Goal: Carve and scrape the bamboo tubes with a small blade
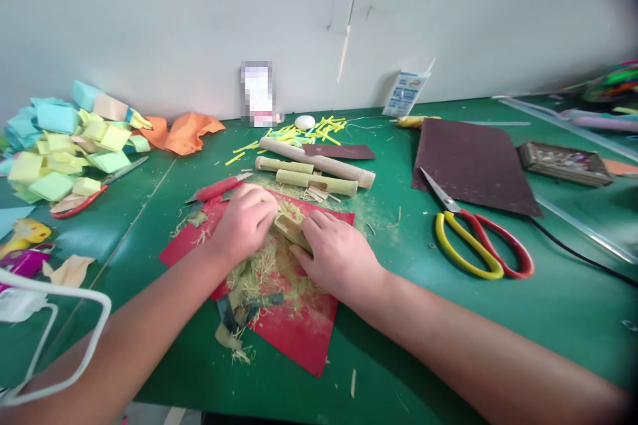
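On the flat green surface (399,352), above a flat red sheet (302,339), the right hand (341,252) holds in a closed grip, and the left hand (249,218), its grip indeterminable, adjoins, a short yellow-green bamboo tube (298,236), opening (287,225) cut but work apparently unfinished, over pale fibrous shavings (262,272).

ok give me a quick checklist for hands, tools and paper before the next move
1. Bamboo held: ok, right hand grips it.
2. Left hand touching bamboo: cannot tell, fingertips are close but contact is hidden.
3. Knife out of hand: ok, lies just beyond the left hand.
4. Scissors away from both hands: ok, off to the right.
5. Red paper free of shavings: not ok, littered.
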The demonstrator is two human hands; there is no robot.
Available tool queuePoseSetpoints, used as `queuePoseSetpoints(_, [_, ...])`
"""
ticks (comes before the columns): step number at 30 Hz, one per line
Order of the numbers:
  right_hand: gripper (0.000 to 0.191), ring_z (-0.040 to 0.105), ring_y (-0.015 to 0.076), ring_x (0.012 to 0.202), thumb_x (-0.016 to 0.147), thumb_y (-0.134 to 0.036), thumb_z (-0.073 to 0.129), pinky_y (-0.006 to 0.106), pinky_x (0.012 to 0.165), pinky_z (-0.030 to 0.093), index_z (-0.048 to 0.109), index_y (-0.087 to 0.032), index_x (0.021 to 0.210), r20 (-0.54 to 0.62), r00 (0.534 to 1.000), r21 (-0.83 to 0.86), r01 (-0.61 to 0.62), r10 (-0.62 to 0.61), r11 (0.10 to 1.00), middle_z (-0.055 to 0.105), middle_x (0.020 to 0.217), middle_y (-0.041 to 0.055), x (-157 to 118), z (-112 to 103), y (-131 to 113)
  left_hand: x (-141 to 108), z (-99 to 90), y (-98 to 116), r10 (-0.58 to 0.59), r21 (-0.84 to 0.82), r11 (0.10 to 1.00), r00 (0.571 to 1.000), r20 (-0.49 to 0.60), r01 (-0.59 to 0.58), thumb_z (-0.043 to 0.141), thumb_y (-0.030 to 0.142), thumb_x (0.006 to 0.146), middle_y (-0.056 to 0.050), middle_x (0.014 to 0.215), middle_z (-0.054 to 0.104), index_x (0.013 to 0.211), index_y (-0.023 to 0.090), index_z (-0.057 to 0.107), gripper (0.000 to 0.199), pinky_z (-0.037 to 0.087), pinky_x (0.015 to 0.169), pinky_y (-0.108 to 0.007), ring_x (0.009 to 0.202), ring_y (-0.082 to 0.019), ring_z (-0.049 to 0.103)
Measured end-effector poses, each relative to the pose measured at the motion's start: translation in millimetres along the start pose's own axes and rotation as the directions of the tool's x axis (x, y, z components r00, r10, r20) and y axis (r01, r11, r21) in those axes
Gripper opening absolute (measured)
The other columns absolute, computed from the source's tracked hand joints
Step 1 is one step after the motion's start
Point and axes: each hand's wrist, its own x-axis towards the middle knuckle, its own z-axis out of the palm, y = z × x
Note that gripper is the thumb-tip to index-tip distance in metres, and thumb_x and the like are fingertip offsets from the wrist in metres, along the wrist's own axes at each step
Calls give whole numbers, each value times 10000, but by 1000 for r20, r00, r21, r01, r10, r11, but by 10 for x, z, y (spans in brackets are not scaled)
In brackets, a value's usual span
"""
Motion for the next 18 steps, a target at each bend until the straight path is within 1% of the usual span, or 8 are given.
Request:
queuePoseSetpoints(2, [147, 574, 218, 816, 833, -301, 619, 316, 657, 404, 599, -165, 887, -2, 1000, 3, 2, -2, 1000, 609, 860, 66, 2, 2, 4, -2, -3, -7, 10, -10, 1000, 1000, 17, -10, 479, 177, 931, -55, 893, 672, 849, 174, 674, 212, 442, 857, -371, 901, -198, 557])
queuePoseSetpoints(5, [153, 574, 226, 840, 836, -303, 618, 320, 684, 414, 599, -160, 890, -11, 1000, 4, 9, -9, 1000, 611, 876, 74, 9, 7, 9, -10, -15, -14, -6, 23, 1000, 998, -55, 8, 489, 176, 927, -55, 870, 675, 820, 176, 678, 217, 443, 852, -380, 882, -199, 555])
queuePoseSetpoints(6, [156, 573, 228, 846, 835, -302, 619, 321, 688, 417, 599, -159, 891, -6, 1000, 5, 9, -9, 1000, 612, 881, 77, 12, 9, 9, -14, -20, -11, -11, 21, 1000, 998, -55, 12, 493, 173, 925, -56, 874, 676, 817, 175, 678, 214, 445, 851, -380, 883, -199, 554])
queuePoseSetpoints(9, [157, 571, 227, 847, 838, -299, 619, 320, 692, 423, 599, -156, 900, 21, 1000, 18, 2, -2, 1000, 611, 886, 79, 17, 11, 10, -29, -34, 4, 4, -26, 1000, 1000, 7, -3, 505, 173, 923, -48, 899, 684, 843, 179, 683, 195, 454, 855, -373, 896, -191, 558])
queuePoseSetpoints(10, [159, 571, 227, 852, 842, -301, 615, 320, 699, 425, 599, -155, 903, 24, 1000, 23, -2, 1, 1000, 611, 892, 81, 19, 10, 10, -34, -38, 5, 2, -26, 1000, 1000, -1, -2, 508, 174, 924, -47, 898, 686, 847, 183, 686, 194, 455, 858, -375, 899, -190, 559])
queuePoseSetpoints(13, [166, 568, 228, 869, 849, -307, 612, 322, 716, 427, 599, -151, 903, 26, 1000, 31, -7, 6, 1000, 611, 906, 85, 27, 2, 12, -44, -39, -4, -12, 13, 1000, 997, -72, 13, 509, 171, 922, -50, 885, 683, 848, 185, 692, 198, 456, 861, -388, 901, -198, 556])
queuePoseSetpoints(16, [150, 566, 219, 847, 841, -292, 620, 316, 698, 420, 599, -153, 894, 36, 999, 35, -11, 10, 999, 609, 886, 81, 32, -10, 10, -52, -36, -18, 6, -8, 1000, 1000, -27, -6, 518, 173, 919, -51, 907, 685, 866, 182, 693, 183, 462, 860, -384, 910, -197, 554])
queuePoseSetpoints(18, [144, 564, 210, 832, 841, -290, 619, 310, 686, 414, 599, -156, 888, 30, 999, 40, -23, 22, 999, 608, 879, 76, 31, -17, 7, -61, -40, -31, 4, -3, 1000, 999, -33, -5, 526, 180, 917, -48, 904, 686, 875, 191, 699, 178, 466, 861, -387, 908, -196, 557])
